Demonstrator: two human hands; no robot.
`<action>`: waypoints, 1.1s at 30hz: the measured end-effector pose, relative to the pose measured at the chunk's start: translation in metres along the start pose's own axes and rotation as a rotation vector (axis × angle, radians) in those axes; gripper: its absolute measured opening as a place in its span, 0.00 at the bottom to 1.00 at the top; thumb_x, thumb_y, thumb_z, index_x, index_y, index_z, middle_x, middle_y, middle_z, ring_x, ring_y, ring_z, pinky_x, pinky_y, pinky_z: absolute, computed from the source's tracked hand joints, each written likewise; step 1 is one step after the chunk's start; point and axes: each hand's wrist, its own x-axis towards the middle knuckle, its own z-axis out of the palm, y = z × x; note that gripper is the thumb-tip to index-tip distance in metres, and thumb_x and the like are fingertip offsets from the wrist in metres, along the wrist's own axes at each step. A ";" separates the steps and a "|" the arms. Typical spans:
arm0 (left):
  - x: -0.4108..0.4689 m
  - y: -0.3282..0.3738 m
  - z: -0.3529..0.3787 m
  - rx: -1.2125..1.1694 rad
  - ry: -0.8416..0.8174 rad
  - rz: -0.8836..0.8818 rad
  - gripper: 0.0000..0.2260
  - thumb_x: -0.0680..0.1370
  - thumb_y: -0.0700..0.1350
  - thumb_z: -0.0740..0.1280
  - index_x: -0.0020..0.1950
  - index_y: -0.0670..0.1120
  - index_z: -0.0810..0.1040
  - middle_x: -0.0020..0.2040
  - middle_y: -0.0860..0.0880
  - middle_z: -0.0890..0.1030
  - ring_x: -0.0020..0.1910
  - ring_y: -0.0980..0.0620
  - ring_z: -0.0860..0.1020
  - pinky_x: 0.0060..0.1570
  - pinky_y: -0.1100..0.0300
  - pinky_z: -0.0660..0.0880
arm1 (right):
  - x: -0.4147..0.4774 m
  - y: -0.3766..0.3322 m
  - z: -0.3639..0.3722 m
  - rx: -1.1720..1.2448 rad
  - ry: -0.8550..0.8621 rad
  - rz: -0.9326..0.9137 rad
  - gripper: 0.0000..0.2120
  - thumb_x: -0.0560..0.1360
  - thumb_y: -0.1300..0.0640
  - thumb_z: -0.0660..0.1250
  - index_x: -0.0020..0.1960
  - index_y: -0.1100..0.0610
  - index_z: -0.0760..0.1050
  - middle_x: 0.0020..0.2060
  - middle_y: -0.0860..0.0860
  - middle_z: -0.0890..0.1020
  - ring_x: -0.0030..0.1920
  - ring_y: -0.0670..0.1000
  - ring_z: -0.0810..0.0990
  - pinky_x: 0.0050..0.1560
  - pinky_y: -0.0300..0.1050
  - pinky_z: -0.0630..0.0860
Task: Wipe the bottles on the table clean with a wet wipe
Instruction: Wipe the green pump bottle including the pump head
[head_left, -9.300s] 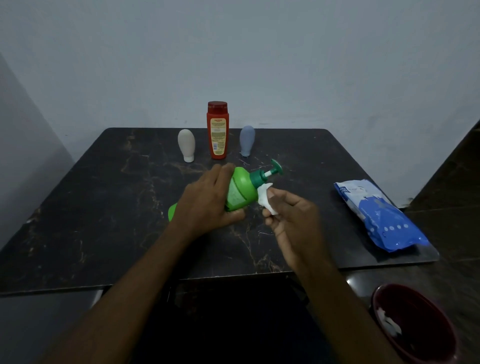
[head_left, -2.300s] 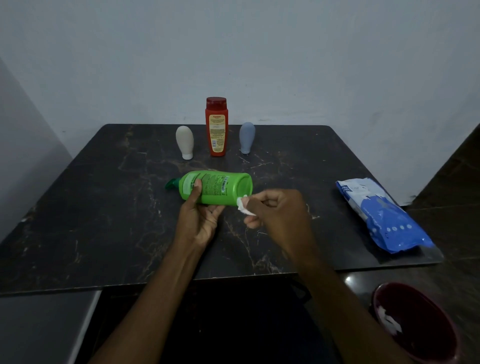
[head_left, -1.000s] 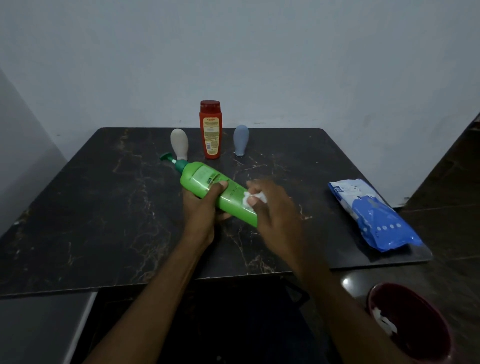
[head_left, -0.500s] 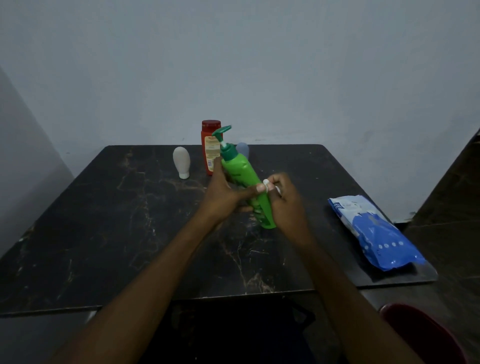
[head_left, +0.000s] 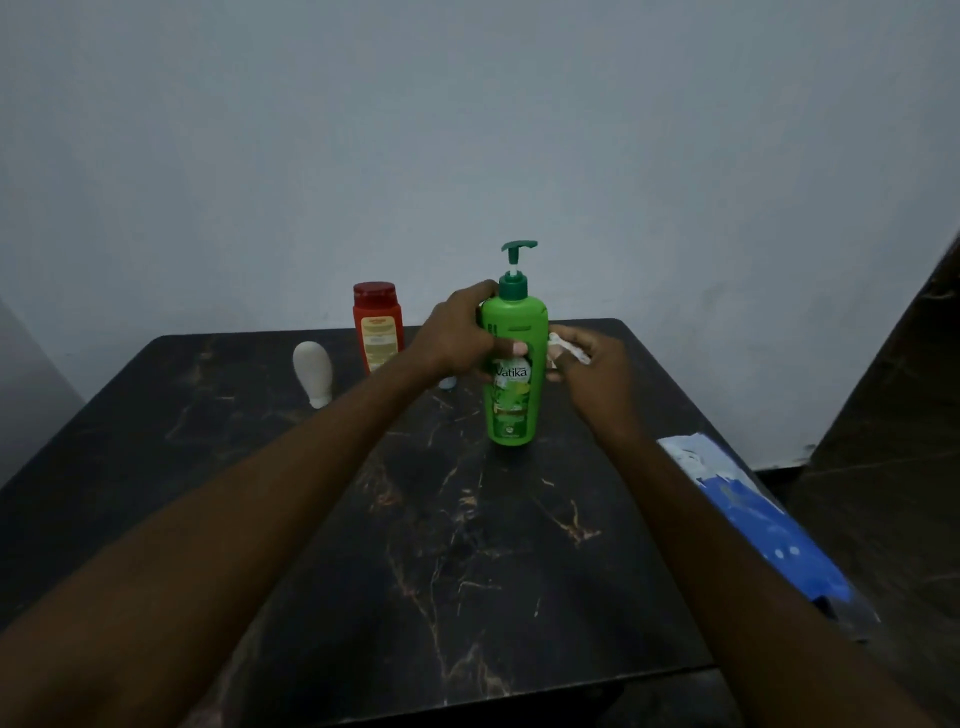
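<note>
Head view: a tall green plastic pump bottle (head_left: 514, 384) stands upright, long axis vertical, on the dark veined stone surface (head_left: 467, 545). Left hand (head_left: 457, 335) grips its shoulder, fingers wrapped round. Right hand (head_left: 595, 366), just right of the bottle, pinches a crumpled white wet wipe (head_left: 562, 349). A pale wall (head_left: 467, 130) lies beyond.

Three bottles can be counted on one table (head_left: 208, 467): one green pump bottle (head_left: 514, 410), and to the left of it one red bottle (head_left: 378, 332) and one white bottle (head_left: 313, 371). To the right of it are one wet wipe (head_left: 560, 347) and one wipes pack (head_left: 763, 525)
</note>
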 end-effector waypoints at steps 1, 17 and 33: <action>0.010 -0.001 0.001 0.028 -0.003 0.005 0.27 0.69 0.42 0.81 0.66 0.49 0.76 0.55 0.46 0.84 0.51 0.46 0.85 0.41 0.43 0.85 | 0.007 0.003 -0.001 -0.010 -0.016 -0.014 0.11 0.77 0.67 0.65 0.57 0.61 0.82 0.47 0.56 0.85 0.47 0.54 0.85 0.41 0.43 0.83; 0.106 -0.014 -0.003 0.321 -0.014 0.010 0.30 0.70 0.43 0.81 0.68 0.46 0.73 0.60 0.44 0.80 0.55 0.43 0.82 0.48 0.43 0.84 | 0.088 0.039 0.019 -0.197 0.004 -0.046 0.16 0.67 0.53 0.69 0.52 0.59 0.83 0.44 0.53 0.85 0.43 0.53 0.84 0.44 0.58 0.82; 0.119 -0.018 -0.006 0.405 -0.022 0.012 0.33 0.71 0.46 0.80 0.72 0.46 0.70 0.65 0.43 0.78 0.62 0.42 0.78 0.55 0.48 0.80 | 0.073 0.051 0.008 0.019 0.132 0.035 0.05 0.73 0.64 0.71 0.48 0.61 0.77 0.41 0.58 0.83 0.42 0.59 0.84 0.40 0.52 0.83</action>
